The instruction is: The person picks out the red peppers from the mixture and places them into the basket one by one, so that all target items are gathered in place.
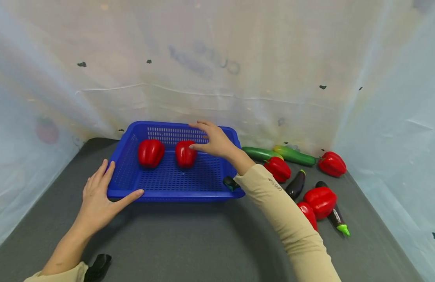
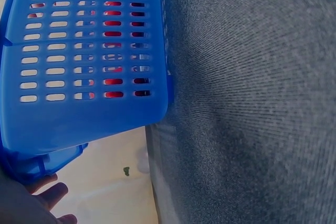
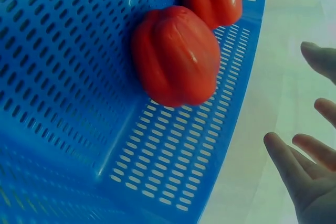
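Observation:
A blue plastic basket (image 1: 175, 194) with slotted walls holds two red bell peppers, the left pepper (image 1: 151, 153) and the right pepper (image 1: 186, 154). My left hand (image 1: 99, 192) rests at the basket's left front corner, its fingers along the left rim and its thumb over the front one. Over the right half of the basket is my right hand (image 1: 215, 141), its fingers spread and nothing in them. Its thumb overlaps the right pepper in the head view, while the right wrist view shows the fingers apart from the nearer pepper (image 3: 176, 59).
Right of the basket lie cucumbers (image 1: 295, 156), eggplants (image 1: 296, 185) and several more red bell peppers (image 1: 320, 202), partly behind my right sleeve (image 1: 284, 215). The dark grey table (image 1: 189, 243) meets plastic sheeting (image 1: 266, 78) at the back and sides.

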Action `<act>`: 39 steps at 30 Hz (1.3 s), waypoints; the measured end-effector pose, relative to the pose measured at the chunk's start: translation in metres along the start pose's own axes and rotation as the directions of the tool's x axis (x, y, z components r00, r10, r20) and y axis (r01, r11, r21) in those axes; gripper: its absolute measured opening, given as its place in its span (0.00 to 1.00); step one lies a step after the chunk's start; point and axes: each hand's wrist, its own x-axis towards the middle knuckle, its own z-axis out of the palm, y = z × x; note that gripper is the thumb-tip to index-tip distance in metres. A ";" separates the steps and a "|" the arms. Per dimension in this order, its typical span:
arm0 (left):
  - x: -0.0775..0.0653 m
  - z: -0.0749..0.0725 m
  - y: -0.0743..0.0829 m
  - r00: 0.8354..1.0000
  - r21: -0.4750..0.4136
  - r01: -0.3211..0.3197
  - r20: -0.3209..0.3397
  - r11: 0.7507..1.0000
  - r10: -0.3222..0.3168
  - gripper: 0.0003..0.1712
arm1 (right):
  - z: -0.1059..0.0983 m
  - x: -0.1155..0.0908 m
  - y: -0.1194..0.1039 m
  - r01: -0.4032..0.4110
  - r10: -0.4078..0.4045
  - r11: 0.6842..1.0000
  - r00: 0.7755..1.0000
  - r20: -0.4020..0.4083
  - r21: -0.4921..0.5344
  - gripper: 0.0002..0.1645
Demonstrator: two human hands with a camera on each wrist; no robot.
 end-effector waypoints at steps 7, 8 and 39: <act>0.001 0.000 -0.003 1.000 0.008 -0.003 -0.001 1.000 0.003 0.63 | -0.007 -0.007 0.001 0.013 -0.013 1.000 1.000 -0.020 -0.023 0.39; 0.001 0.000 -0.004 1.000 0.007 -0.006 -0.002 1.000 0.006 0.63 | -0.009 -0.009 0.002 0.011 -0.012 1.000 1.000 -0.022 -0.012 0.39; 0.004 -0.012 -0.015 1.000 0.023 -0.015 0.002 1.000 0.015 0.62 | -0.045 -0.073 0.057 -0.132 0.133 0.991 0.986 -0.097 0.017 0.38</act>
